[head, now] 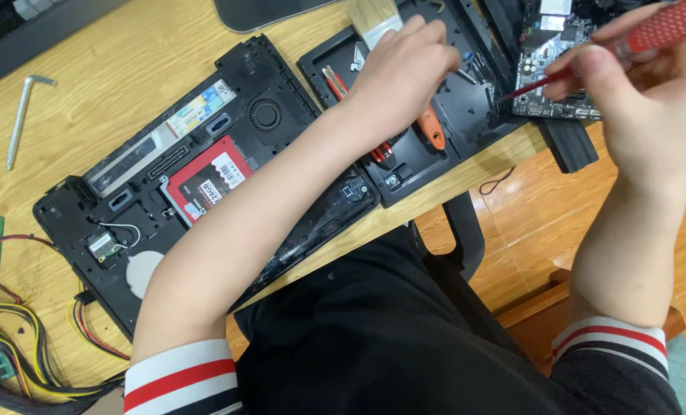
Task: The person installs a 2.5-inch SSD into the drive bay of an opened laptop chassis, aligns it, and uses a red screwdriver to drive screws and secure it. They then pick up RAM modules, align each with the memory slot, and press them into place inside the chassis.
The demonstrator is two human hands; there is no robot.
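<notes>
At the left end of the pale wooden desk (120, 69), a bent silver hex key (20, 115) lies well clear of the opened black laptop base (205, 177), your landmark here, with red, yellow and black loose wires (20, 330) bunched off its lower left corner. The base lies underside up so its parts face you: a red-labelled flat storage drive (208, 178) sits in its bay at the middle, a round black cooling fan (265, 115) up and to the right of it. To the right of the base, your left hand (404, 65) rests with curled fingers on a second black plastic shell (435, 146), seemingly steadying it; what the fingertips touch is hidden beneath the hand. An orange-handled tool (433, 129) and a red-and-black tool (339, 84) lie in that shell, partly covered by your wrist. Farthest right of the base, your right hand (635, 92) pinches a red-handled slim screwdriver (589, 61), its tip down at the edge of a green-and-black circuit board (550, 73). The handle's end and the board's top are cut off by the frame; the screw itself is too small to make out.
</notes>
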